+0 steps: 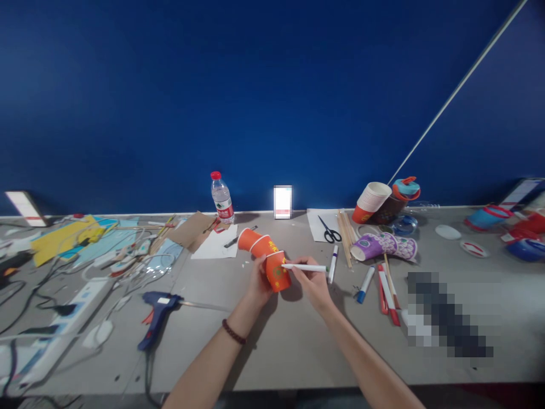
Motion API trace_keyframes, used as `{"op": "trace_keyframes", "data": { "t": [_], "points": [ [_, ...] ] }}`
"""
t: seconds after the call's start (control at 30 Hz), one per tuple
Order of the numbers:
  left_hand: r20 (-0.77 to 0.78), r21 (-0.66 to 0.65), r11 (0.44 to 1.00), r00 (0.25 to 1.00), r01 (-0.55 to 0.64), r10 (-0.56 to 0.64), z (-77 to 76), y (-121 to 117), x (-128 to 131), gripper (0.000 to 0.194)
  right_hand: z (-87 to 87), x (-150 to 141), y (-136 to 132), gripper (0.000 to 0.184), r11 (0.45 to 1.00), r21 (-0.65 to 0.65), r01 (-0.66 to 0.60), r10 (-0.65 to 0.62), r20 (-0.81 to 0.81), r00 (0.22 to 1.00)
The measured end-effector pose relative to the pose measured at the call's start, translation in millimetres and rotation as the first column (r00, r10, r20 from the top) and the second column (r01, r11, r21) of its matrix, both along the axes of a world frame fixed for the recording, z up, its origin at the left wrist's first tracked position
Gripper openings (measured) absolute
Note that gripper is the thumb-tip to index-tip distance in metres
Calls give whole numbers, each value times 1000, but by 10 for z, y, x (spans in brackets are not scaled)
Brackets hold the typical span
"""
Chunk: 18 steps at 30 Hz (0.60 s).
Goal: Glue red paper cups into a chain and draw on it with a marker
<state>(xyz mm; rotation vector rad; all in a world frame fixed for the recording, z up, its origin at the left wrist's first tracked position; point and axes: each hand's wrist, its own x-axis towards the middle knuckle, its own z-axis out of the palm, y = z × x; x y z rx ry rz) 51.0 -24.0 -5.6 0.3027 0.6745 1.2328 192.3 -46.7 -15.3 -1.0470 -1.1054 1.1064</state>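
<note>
My left hand is closed around a chain of three joined orange paper cups, gripping the nearest one just above the grey table. My right hand pinches a white marker pen, held level with its tip against the side of that nearest cup, which bears yellow markings. A dark bead bracelet circles my left wrist.
A blue glue gun lies at the left beside cables and a power strip. Markers, wooden sticks, scissors, purple cups and stacked cups sit at the right. A water bottle stands at the back.
</note>
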Motion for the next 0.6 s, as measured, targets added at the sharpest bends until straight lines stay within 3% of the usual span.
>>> {"op": "trace_keyframes", "data": {
  "t": [0.27,0.6],
  "points": [
    [-5,7,1000,1000,7,-7,-20,6,0,36,101,6,-37,25,998,48,30,-37,155,987],
    [-3,-3,1000,1000,2,-2,-21,0,-2,34,99,1,-30,25,996,72,45,-56,157,986]
  ]
}}
